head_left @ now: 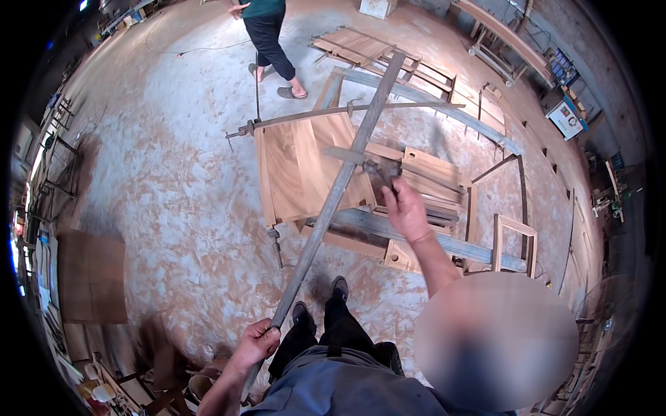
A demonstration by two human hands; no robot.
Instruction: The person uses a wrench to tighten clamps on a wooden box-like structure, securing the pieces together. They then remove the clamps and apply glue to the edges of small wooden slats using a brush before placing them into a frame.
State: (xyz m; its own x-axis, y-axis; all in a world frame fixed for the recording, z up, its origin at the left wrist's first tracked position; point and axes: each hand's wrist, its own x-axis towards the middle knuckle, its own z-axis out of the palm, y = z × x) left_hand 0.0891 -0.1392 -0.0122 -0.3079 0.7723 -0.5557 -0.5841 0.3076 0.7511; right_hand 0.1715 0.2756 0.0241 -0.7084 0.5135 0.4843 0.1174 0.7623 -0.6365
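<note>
A long grey bar clamp (313,243) slants across the view in front of me, held above the work. My left hand (258,341) is wrapped round its near end, beside my waist. Closed on the screw handle at the clamp's jaw is my right hand (406,208). Below the bar lies a glued-up wooden panel (295,163) of several boards. A second bar clamp (305,116) runs along the panel's far edge. From under its near left corner a clamp screw (275,243) sticks out. Grey support beams (433,243) pass under the woodwork.
Another person (267,41) stands beyond the panel. Wooden drawer-like parts (433,170) and a small frame (513,239) are at right. More slatted panels (354,45) lie farther back. A brown board (90,277) stands at left. A blurred oval covers the lower right.
</note>
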